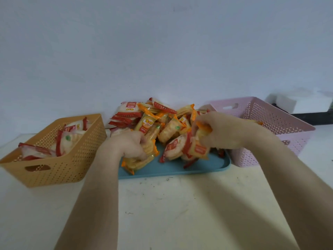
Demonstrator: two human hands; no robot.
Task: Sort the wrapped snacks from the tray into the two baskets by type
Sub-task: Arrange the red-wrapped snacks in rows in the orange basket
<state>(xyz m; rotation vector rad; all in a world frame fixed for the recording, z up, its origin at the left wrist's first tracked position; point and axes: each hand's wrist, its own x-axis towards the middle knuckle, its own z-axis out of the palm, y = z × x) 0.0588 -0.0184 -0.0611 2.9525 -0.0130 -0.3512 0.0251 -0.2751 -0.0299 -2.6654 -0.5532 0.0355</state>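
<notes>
Both hands reach forward into the snack pile (155, 120) on the blue tray (180, 168).

The left hand (126, 145), knuckles up and forearm stretched over the bench (180, 210), has its fingers curled round an orange-edged cracker packet (139, 160) at the tray's near edge. The right hand (223, 130) pinches another orange-edged packet (199, 147) (lifted a little, tilted). Left of the left fingers stands the orange basket (63, 170) with red-edged packets (66, 139); just right of the right fingers, the pink basket (270, 114).

Red- and orange-edged wrapped snacks (162, 121) lie heaped on a teal tray (180, 168) between an orange basket (59, 172), holding red-edged packets (61, 143), and a pink basket (281, 120).
</notes>
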